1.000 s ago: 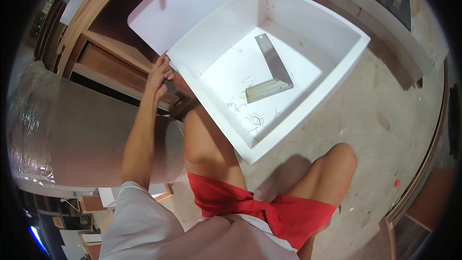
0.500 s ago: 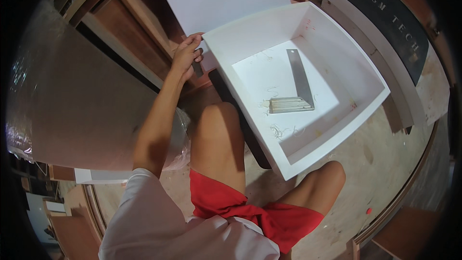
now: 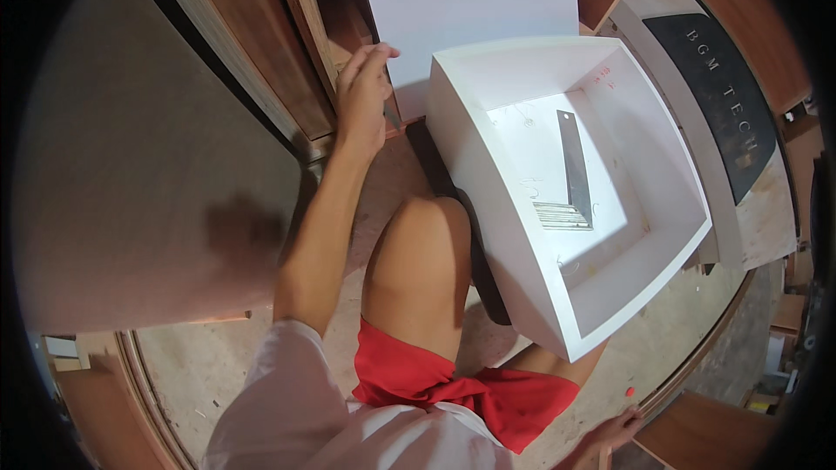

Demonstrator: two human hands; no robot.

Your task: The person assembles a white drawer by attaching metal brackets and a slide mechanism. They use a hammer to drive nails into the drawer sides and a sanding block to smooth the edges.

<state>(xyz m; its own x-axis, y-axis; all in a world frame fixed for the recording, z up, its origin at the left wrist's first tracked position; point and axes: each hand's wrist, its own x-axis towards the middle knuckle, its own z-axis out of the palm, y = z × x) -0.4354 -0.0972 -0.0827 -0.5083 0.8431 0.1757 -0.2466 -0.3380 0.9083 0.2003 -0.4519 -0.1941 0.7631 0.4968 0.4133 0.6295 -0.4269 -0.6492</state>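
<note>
A white open-topped box (image 3: 501, 209) stands tilted in front of my knees on a dark support (image 3: 482, 274). Inside it lies a try square (image 3: 576, 157) with a grey blade and a ribbed handle, among thin curly scraps. My left hand (image 3: 364, 91) is raised left of the box, beside a white panel (image 3: 470, 0), apart from the box rim. Its fingers are curled; a bit of something dark shows below them, too hidden to name. My right hand (image 3: 616, 426) is low at the right, fingers stretched out near a brown wooden board's edge (image 3: 705, 431).
A large brown wrapped panel (image 3: 131, 165) fills the left side. Wooden cabinet frames (image 3: 248, 35) rise behind my left hand. A white piece with a black plate (image 3: 718, 96) stands right of the box. A small red cap (image 3: 630, 392) lies on the floor.
My left hand has come off the box's corner and sits apart from it. My right hand has come into view at the lower right. The whole view has shifted.
</note>
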